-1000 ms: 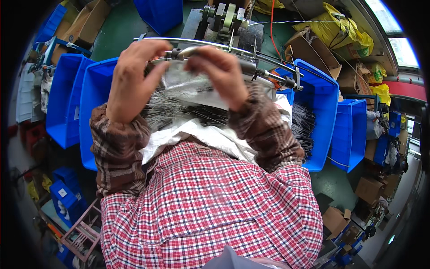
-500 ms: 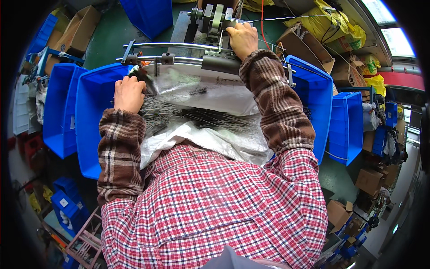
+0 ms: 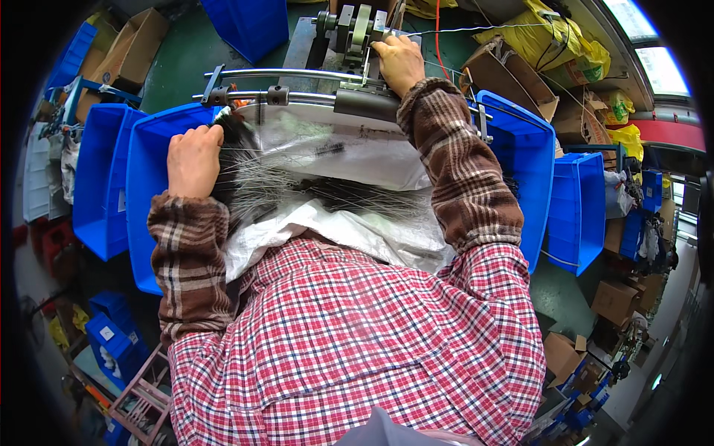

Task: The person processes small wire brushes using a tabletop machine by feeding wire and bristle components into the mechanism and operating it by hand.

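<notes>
The left hand [image 3: 195,160] is held curled beside thin grey wires [image 3: 260,180] spread over a crumpled white sheet [image 3: 327,223] — whether anything is pinched in its grip cannot be told. The right hand [image 3: 400,63] is placed at a metal machine [image 3: 345,33] with a pale green wheel [image 3: 361,33] — its grip cannot be made out.

A head-worn fisheye looks down from close above the hands [image 3: 195,162]; its dark rim seems bent.

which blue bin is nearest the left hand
The large blue bin partly hidden behind the left hand; in this view, that hand overlaps none of the other blue bins.
</notes>
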`<state>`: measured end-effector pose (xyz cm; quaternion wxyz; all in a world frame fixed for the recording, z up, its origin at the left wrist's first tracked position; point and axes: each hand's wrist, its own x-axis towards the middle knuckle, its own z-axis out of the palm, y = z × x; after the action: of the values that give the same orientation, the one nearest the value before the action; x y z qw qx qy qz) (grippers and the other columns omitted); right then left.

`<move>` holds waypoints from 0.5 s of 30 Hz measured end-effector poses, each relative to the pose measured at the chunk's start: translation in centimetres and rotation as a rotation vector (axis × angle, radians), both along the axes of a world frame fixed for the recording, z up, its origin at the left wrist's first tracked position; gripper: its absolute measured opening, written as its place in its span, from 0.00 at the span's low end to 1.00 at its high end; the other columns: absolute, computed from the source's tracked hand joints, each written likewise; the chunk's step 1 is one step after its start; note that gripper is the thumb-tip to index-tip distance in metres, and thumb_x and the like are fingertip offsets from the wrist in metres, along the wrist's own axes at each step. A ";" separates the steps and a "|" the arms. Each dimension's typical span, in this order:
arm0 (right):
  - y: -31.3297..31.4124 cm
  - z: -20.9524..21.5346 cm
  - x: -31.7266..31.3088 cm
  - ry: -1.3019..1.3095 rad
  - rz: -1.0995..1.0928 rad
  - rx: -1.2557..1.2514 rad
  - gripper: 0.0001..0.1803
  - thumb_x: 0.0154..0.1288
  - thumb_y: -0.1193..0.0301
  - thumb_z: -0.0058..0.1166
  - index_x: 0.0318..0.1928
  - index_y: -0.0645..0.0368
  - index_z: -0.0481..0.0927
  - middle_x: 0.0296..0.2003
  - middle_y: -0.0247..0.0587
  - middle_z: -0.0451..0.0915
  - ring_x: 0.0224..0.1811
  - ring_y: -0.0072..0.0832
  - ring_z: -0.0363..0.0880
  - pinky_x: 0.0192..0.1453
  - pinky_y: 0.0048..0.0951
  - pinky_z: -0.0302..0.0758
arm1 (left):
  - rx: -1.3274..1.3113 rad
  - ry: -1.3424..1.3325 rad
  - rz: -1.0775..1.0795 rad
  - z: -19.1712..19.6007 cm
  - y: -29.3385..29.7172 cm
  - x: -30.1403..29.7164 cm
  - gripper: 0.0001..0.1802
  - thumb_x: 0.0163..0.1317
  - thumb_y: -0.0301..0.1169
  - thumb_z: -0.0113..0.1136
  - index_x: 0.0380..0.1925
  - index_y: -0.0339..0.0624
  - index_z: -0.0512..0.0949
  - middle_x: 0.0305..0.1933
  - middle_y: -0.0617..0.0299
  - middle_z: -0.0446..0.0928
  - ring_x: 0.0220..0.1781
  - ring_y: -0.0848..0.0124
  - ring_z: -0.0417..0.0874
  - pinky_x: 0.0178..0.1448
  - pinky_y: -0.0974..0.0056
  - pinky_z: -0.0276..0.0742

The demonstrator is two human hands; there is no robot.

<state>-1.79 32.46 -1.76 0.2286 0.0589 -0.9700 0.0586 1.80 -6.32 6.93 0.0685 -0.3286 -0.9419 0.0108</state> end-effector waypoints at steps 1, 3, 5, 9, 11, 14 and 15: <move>0.1 0.0 0.0 0.001 0.001 0.000 0.10 0.56 0.71 0.52 0.38 0.51 0.84 0.35 0.36 0.80 0.46 0.36 0.75 0.53 0.39 0.69 | 0.009 0.002 0.012 0.7 -0.3 0.1 0.02 0.58 0.27 0.53 0.28 0.47 0.74 0.27 0.63 0.74 0.36 0.63 0.78 0.42 0.56 0.68; 0.5 0.1 0.2 -0.042 0.017 0.019 0.11 0.58 0.70 0.53 0.41 0.52 0.83 0.36 0.36 0.80 0.46 0.36 0.75 0.54 0.39 0.68 | 0.005 0.019 0.003 2.1 -1.0 0.5 0.01 0.58 0.27 0.54 0.29 0.46 0.73 0.27 0.62 0.74 0.35 0.62 0.78 0.41 0.56 0.68; 0.4 1.0 1.3 0.048 0.013 -0.004 0.12 0.58 0.67 0.56 0.42 0.53 0.82 0.36 0.36 0.79 0.46 0.36 0.75 0.53 0.40 0.67 | 0.035 -0.014 0.056 3.7 -1.8 1.1 0.01 0.59 0.27 0.54 0.29 0.46 0.72 0.26 0.62 0.73 0.35 0.61 0.78 0.40 0.56 0.68; 0.0 3.6 5.4 -0.028 -0.270 0.146 0.24 0.57 0.53 0.60 0.47 0.55 0.80 0.38 0.38 0.78 0.45 0.37 0.73 0.48 0.42 0.67 | 0.302 -0.176 0.049 6.9 -2.8 2.0 0.03 0.58 0.23 0.56 0.30 0.38 0.72 0.30 0.56 0.76 0.35 0.55 0.77 0.41 0.55 0.70; 0.3 2.9 5.9 -0.061 -0.292 0.148 0.26 0.54 0.49 0.62 0.44 0.56 0.80 0.38 0.39 0.77 0.45 0.38 0.72 0.47 0.43 0.66 | 0.344 -0.243 0.055 8.0 -2.7 2.4 0.04 0.57 0.20 0.56 0.32 0.34 0.73 0.31 0.55 0.76 0.36 0.58 0.78 0.42 0.60 0.73; -0.4 2.1 5.6 -0.081 -0.331 0.090 0.24 0.52 0.50 0.64 0.39 0.57 0.80 0.38 0.38 0.77 0.46 0.36 0.71 0.50 0.41 0.63 | 0.558 -0.416 0.092 8.4 -2.3 2.6 0.04 0.57 0.19 0.57 0.34 0.33 0.75 0.32 0.56 0.77 0.37 0.66 0.79 0.45 0.66 0.73; -0.6 2.1 5.4 -0.080 -0.333 0.092 0.24 0.52 0.50 0.64 0.39 0.57 0.80 0.38 0.38 0.77 0.46 0.36 0.71 0.50 0.41 0.63 | 0.601 -0.458 0.075 8.4 -1.8 2.7 0.04 0.58 0.19 0.57 0.34 0.33 0.75 0.33 0.57 0.77 0.38 0.69 0.79 0.46 0.67 0.73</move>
<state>3.63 31.82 0.30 0.1934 -0.0948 -0.9763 -0.0221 4.49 -8.16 15.33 -0.0510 -0.2531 -0.9053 -0.3374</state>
